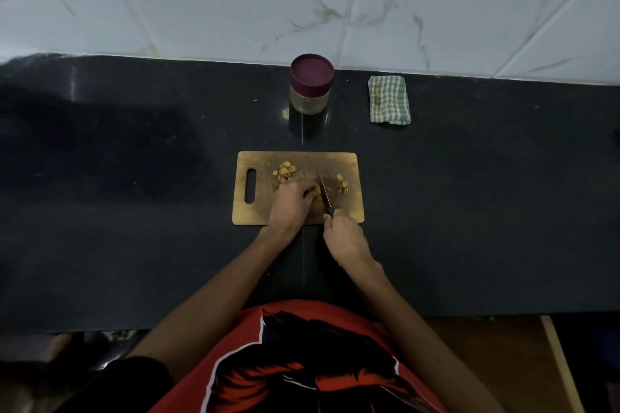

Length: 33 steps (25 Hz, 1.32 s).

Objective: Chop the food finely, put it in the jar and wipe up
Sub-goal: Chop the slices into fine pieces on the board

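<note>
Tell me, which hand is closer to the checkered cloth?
The right hand. It grips the knife at the cutting board's near edge, toward the side where the checkered cloth lies. The left hand holds food on the board, farther from the cloth.

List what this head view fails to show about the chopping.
- Food piece being cut: mostly hidden under the left hand.
- Knife handle: covered by the right hand.
- Jar contents: lid on, glass dim.
- Kind of food: pieces too small.
</note>
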{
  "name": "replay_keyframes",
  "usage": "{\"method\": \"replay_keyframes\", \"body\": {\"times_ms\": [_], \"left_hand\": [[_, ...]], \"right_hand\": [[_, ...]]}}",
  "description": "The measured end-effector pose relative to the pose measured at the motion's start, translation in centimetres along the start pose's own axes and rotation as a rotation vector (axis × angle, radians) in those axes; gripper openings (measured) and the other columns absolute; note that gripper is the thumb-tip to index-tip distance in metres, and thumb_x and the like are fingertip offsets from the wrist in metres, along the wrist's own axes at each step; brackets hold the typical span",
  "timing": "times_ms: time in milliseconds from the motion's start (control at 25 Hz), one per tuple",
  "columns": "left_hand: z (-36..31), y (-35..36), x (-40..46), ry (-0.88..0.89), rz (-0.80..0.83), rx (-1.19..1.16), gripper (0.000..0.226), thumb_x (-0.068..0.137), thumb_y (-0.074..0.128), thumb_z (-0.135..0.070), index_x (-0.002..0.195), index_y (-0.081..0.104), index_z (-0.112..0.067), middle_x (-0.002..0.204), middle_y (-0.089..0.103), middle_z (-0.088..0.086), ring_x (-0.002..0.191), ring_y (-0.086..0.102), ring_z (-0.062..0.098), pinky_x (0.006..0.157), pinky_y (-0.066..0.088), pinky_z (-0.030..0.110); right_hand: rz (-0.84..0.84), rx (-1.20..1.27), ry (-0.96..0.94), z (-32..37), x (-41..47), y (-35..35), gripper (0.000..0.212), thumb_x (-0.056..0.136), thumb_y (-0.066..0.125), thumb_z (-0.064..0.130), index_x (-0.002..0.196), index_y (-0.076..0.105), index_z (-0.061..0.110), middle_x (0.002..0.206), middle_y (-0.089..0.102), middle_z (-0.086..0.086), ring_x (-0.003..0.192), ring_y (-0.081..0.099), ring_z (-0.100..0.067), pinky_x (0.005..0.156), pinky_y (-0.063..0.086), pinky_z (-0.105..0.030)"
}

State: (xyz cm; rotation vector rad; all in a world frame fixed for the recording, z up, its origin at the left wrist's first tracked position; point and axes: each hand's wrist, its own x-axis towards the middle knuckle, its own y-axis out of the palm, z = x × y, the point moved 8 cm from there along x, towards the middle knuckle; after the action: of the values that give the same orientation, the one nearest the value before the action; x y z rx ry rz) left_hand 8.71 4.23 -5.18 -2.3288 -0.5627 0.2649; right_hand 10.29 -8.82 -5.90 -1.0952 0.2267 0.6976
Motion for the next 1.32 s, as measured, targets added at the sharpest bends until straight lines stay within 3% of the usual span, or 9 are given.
{"method": "replay_keyframes", "body": {"times_ms": [200,440,720,840,960,1160,1320], "left_hand": [[0.2,-0.2,-0.1,0.001,-0.024,-0.015,0.023,0.088,0.060,-0.007,0.109,0.068,-0.010,0.104,0.069,0.005,0.095,0.062,0.013,0.087,0.051,0.028],[-0.2,-0.8,-0.3,0.009,-0.041,-0.034,0.030,0.088,0.061,-0.004,0.116,0.064,-0.012,0.098,0.068,0.002,0.085,0.060,0.008,0.078,0.046,0.016],[-0.1,-0.4,-0.2,0.015,-0.044,-0.033,0.022,0.087,0.060,-0.004,0.106,0.068,-0.010,0.100,0.069,0.004,0.089,0.063,0.012,0.083,0.053,0.029],[-0.1,-0.3,-0.3,0.021,-0.043,-0.043,0.028,0.088,0.058,-0.004,0.114,0.066,-0.013,0.108,0.068,0.002,0.097,0.062,0.011,0.089,0.051,0.025],[-0.1,-0.1,-0.4,-0.003,-0.031,-0.027,0.021,0.090,0.057,-0.005,0.106,0.069,-0.011,0.103,0.069,0.003,0.092,0.062,0.010,0.085,0.050,0.022],[0.2,0.1,-0.2,-0.008,-0.027,0.007,0.017,0.090,0.058,-0.008,0.101,0.071,-0.009,0.100,0.071,0.004,0.088,0.065,0.012,0.082,0.055,0.031],[0.3,0.4,0.0,0.016,-0.009,0.023,0.018,0.090,0.056,-0.007,0.098,0.072,-0.011,0.098,0.071,0.003,0.086,0.065,0.010,0.080,0.056,0.032]], "right_hand": [[-0.001,-0.022,0.020,-0.1,0.2,0.1,0.028,0.105,0.037,0.031,0.116,0.051,0.010,0.099,0.059,-0.007,0.083,0.059,-0.019,0.067,0.047,-0.035],[-0.033,-0.067,-0.022,0.6,0.8,0.0,0.026,0.105,0.039,0.030,0.115,0.052,0.011,0.103,0.063,-0.008,0.092,0.064,-0.022,0.079,0.055,-0.043],[-0.025,-0.096,-0.029,0.6,0.8,-0.1,0.025,0.104,0.040,0.030,0.114,0.053,0.011,0.103,0.064,-0.008,0.094,0.064,-0.022,0.081,0.054,-0.043],[-0.020,-0.103,-0.036,0.6,0.8,-0.1,0.024,0.104,0.040,0.031,0.114,0.052,0.012,0.101,0.063,-0.007,0.091,0.064,-0.020,0.079,0.055,-0.041],[-0.021,-0.101,-0.043,0.6,0.8,-0.2,0.024,0.105,0.039,0.031,0.114,0.051,0.013,0.100,0.064,-0.006,0.089,0.064,-0.019,0.078,0.055,-0.041],[-0.036,-0.090,-0.075,0.6,0.5,-0.6,0.023,0.105,0.038,0.031,0.113,0.050,0.014,0.097,0.062,-0.004,0.084,0.062,-0.015,0.067,0.048,-0.031],[-0.041,-0.077,-0.107,0.9,0.5,-0.4,0.023,0.105,0.039,0.030,0.112,0.051,0.012,0.101,0.063,-0.006,0.087,0.063,-0.018,0.070,0.052,-0.034]]}}
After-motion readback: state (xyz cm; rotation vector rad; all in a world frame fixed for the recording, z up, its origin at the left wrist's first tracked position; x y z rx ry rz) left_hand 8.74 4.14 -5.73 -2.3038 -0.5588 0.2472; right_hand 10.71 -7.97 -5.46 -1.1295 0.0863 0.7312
